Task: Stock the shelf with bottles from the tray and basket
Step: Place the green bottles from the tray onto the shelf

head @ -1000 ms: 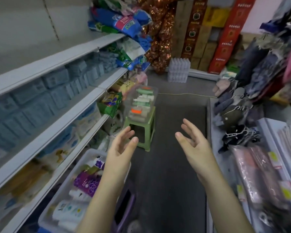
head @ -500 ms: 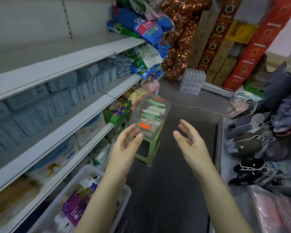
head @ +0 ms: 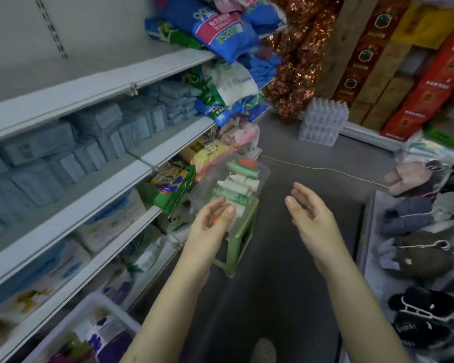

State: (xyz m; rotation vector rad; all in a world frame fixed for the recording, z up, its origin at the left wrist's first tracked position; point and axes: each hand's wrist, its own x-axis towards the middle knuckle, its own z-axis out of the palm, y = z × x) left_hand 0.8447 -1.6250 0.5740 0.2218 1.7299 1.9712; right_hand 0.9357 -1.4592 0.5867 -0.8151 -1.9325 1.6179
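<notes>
A clear plastic tray (head: pixel 262 170) of green and white bottles (head: pixel 243 170) sits on the small green plastic stool (head: pixel 243 247). Both hands are empty, fingers loose and apart: the left hand (head: pixel 210 226) is over the stool's near side, and the right hand (head: pixel 309 218) is just right of the stool. A white plastic basket (head: pixel 95 301) of purple bottles (head: pixel 108 336) sits well left of the stool

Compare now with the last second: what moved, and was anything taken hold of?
The person closed in on the clear tray on the green stool. The left hand now overlaps the tray's near end in view; the right hand is raised beside it. Both stayed open; nothing was grasped or let go. Tray, bottles and white basket stayed put.
</notes>
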